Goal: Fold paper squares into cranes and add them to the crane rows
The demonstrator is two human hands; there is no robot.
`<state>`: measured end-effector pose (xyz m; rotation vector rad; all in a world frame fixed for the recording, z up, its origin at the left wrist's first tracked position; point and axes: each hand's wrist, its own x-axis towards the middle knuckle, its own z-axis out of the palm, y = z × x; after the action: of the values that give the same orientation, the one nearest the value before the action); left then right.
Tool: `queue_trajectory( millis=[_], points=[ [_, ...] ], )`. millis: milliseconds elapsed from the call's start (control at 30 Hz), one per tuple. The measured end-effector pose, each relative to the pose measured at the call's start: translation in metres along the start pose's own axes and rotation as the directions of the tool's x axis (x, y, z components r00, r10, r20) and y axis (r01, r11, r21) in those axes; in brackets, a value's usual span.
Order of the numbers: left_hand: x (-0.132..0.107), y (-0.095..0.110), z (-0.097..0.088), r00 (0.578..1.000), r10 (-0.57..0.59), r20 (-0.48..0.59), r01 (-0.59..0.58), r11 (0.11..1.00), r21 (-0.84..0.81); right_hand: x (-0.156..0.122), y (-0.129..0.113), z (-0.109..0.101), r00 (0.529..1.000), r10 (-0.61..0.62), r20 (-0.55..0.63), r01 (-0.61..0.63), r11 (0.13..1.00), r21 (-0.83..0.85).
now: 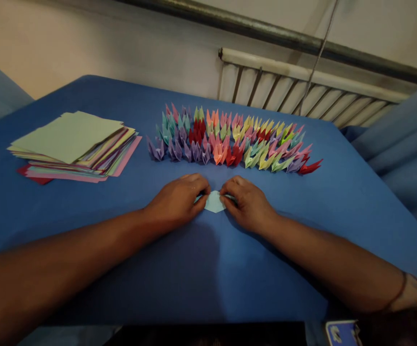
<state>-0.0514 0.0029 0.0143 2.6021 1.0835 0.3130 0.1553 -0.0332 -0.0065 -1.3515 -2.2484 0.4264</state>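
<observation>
A small piece of pale green folded paper [214,202] lies between my hands at the middle of the blue table. My left hand [183,197] pinches its left end with thumb and fingers. On the other side my right hand [246,202] grips the right end the same way. Only the middle of the paper shows, with a blunt point towards me; its ends are covered by my fingers. Just beyond my hands stand several rows of folded paper cranes [220,149] in purple, teal, red, pink, yellow and green.
A tall, uneven stack of coloured paper sheets [71,137] sits at the left, a pale green sheet on top. The blue table [121,288] reaches back to a wall with a radiator [266,86] and a pipe [266,36]. Blue cloth [410,149] hangs at the right.
</observation>
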Motion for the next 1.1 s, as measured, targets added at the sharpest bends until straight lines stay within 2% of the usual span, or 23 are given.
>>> queue_trajectory(
  millis=[100,200,400,600,700,800,967,1100],
  points=[
    [-0.001,-0.003,0.002,0.989,0.148,0.014,-0.148,0.989,-0.016,0.000,0.002,-0.001,1.000,-0.010,0.023,0.012,0.997,-0.071],
    [-0.002,-0.005,0.001,0.977,0.208,0.046,-0.206,0.978,-0.041,0.000,0.005,-0.001,0.999,0.036,0.013,-0.035,0.995,-0.090],
    [0.002,-0.002,0.001,0.994,0.111,0.010,-0.110,0.992,-0.066,0.002,0.012,-0.002,0.994,0.105,-0.011,-0.106,0.986,-0.131],
    [0.008,-0.001,0.006,0.999,0.006,-0.035,-0.006,1.000,0.001,0.008,0.005,0.000,0.987,0.157,-0.044,-0.163,0.954,-0.253],
    [0.009,-0.003,0.007,0.999,-0.001,-0.052,0.000,1.000,-0.007,0.012,-0.002,-0.002,0.977,0.210,-0.044,-0.214,0.936,-0.280],
    [0.011,-0.006,0.008,0.998,0.003,-0.057,-0.005,0.999,-0.035,0.014,-0.009,-0.004,0.970,0.242,0.009,-0.230,0.933,-0.276],
    [0.013,-0.010,0.007,0.998,0.018,-0.055,-0.024,0.995,-0.096,0.017,-0.014,-0.008,0.945,0.312,0.097,-0.295,0.942,-0.161],
    [0.013,-0.013,0.006,0.996,0.074,-0.047,-0.079,0.992,-0.099,0.019,-0.012,-0.010,0.922,0.360,0.146,-0.351,0.933,-0.080]
  ],
)
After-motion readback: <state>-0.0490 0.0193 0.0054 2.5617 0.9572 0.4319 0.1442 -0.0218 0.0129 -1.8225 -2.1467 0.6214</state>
